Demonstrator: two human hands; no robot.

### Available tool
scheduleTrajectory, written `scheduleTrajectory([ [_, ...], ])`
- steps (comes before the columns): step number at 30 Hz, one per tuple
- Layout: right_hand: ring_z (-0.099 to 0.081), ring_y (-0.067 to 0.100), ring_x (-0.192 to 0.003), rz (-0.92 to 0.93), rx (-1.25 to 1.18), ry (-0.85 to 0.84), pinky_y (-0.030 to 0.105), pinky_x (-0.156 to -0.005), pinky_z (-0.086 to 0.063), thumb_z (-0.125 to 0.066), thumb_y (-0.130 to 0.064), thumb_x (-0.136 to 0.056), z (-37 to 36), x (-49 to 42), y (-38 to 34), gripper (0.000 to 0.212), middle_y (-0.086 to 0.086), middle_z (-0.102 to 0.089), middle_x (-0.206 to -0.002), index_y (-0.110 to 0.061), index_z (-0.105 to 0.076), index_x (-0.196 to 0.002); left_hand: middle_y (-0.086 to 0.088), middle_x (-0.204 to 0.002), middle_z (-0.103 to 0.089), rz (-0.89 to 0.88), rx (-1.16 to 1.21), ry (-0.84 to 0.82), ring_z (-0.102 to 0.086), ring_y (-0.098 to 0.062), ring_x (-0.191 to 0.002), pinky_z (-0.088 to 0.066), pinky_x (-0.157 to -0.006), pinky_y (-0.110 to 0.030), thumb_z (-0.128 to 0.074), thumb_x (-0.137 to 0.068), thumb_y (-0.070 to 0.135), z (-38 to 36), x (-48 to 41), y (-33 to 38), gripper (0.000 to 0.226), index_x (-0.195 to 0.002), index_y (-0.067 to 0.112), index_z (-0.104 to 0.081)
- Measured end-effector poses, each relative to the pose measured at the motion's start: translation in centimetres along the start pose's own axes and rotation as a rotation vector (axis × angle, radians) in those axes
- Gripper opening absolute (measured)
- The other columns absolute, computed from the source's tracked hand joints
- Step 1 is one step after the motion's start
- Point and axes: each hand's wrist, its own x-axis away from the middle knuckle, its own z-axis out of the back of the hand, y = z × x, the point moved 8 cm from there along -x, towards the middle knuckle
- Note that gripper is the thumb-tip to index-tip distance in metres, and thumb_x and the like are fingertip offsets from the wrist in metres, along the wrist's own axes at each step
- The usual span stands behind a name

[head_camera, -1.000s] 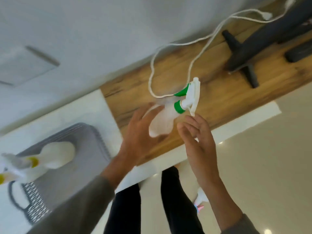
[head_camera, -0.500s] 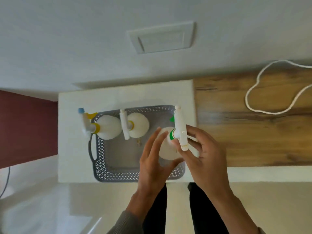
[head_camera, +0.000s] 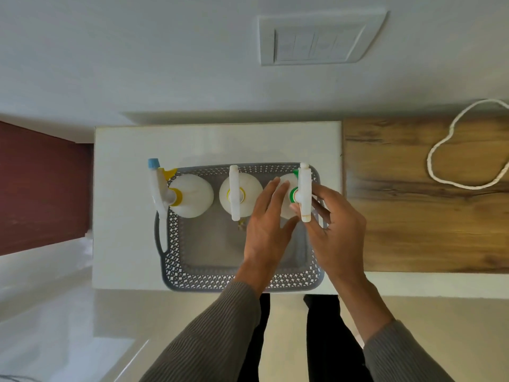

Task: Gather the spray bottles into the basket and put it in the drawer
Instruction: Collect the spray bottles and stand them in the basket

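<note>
Room: White wall with a switch plate (head_camera: 321,40) at the top, and below it the white desk (head_camera: 124,216) we are working on, with a wooden top (head_camera: 413,216) next to it on the right.
Right hand: Our right hand (head_camera: 334,230) is holding the green-collared spray bottle (head_camera: 286,188) by its white trigger head, thumb on one side and fingers on the other.
Left hand: Our left hand (head_camera: 268,224) is open with the fingers spread, resting flat against the side of that same bottle. It steadies the bottle and grips nothing.
Green bottle: It stands up in the far right corner of the basket. We think it is down on the bottom now, but our hands hide the base, so we cannot be sure.
Other bottles: The middle spray bottle (head_camera: 239,193) with a yellow collar stands just beside it. The left spray bottle (head_camera: 190,195), with a yellow collar and a blue tip, stands in the far left corner.
Basket: The grey basket (head_camera: 220,279) sits on the desk, and its near half is bare.
Rope: A white cord (head_camera: 451,183) lies in a loop on the wooden top, well apart from the basket.
Done: Three bottles are in the basket.
Left to do: We must let go of the green bottle, pick up the basket, and put it in the drawer. We cannot see a drawer, or any more bottles, from where we look.
</note>
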Motion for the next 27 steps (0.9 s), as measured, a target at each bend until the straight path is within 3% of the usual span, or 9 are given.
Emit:
scheduleTrajectory([
  [2, -0.058, -0.015, -0.104, -0.001, 0.014, 0.006, 0.011, -0.089, -0.051, -0.075, -0.009, -0.085, -0.2, -0.1, 0.4, 0.037, -0.017, -0.06, -0.112, -0.012, -0.064, -0.12, -0.006, -0.151, -0.042, 0.009, -0.013, -0.021, -0.036, -0.017, -0.142, -0.037, -0.111, -0.031, -0.079, -0.079, 0.011, -0.4, -0.3, -0.3, 0.069, -0.141, 0.011, -0.048],
  [10, -0.067, 0.017, -0.102, -0.047, 0.075, 0.008, 0.038, -0.089, -0.059, -0.079, -0.01, -0.079, -0.9, -0.4, 0.5, 0.039, 0.01, -0.072, -0.112, -0.001, -0.067, -0.115, -0.009, -0.155, -0.037, -0.012, -0.015, -0.08, -0.028, -0.017, -0.146, -0.028, -0.115, -0.024, -0.072, -0.084, 0.003, -0.7, -0.9, -0.9, 0.065, -0.143, 0.008, -0.044],
  [18, -0.065, 0.015, -0.105, -0.079, 0.094, 0.003, 0.033, -0.091, -0.057, -0.078, -0.014, -0.081, -1.4, 0.0, 0.9, 0.042, 0.007, -0.071, -0.116, -0.007, -0.065, -0.12, -0.005, -0.157, -0.034, -0.015, -0.002, -0.099, -0.024, -0.013, -0.147, -0.024, -0.115, -0.02, -0.075, -0.081, 0.002, -0.6, -0.8, -1.1, 0.077, -0.148, 0.01, -0.038],
  [22, -0.057, 0.004, -0.112, -0.181, 0.033, 0.019, 0.007, -0.094, -0.045, -0.081, -0.019, -0.078, -0.4, 1.3, 2.3, 0.055, -0.008, -0.061, -0.125, -0.016, -0.059, -0.129, -0.004, -0.155, -0.037, -0.019, -0.01, -0.045, -0.031, -0.014, -0.145, -0.028, -0.115, -0.025, -0.079, -0.079, 0.013, 0.2, 0.7, -0.9, 0.085, -0.15, 0.011, -0.033],
  [25, -0.059, 0.005, -0.114, -0.223, -0.013, 0.109, 0.018, -0.097, -0.05, -0.08, -0.023, -0.082, 2.1, 3.8, 3.1, 0.05, -0.007, -0.061, -0.125, -0.015, -0.059, -0.127, 0.002, -0.152, -0.042, -0.028, -0.056, -0.019, -0.037, -0.008, -0.14, -0.025, -0.109, -0.009, -0.071, -0.087, 0.024, 0.9, 3.9, -0.2, 0.075, -0.151, 0.023, -0.031],
  [27, -0.059, 0.009, -0.112, -0.267, -0.009, 0.183, 0.023, -0.096, -0.051, -0.077, -0.024, -0.085, 4.2, 6.5, 4.1, 0.047, -0.004, -0.062, -0.123, -0.015, -0.06, -0.128, 0.0, -0.148, -0.047, -0.158, -0.146, 0.032, -0.042, -0.01, -0.136, -0.027, -0.108, -0.008, -0.06, -0.094, 0.027, 1.2, 7.1, 1.5, 0.058, -0.147, 0.02, -0.038],
])
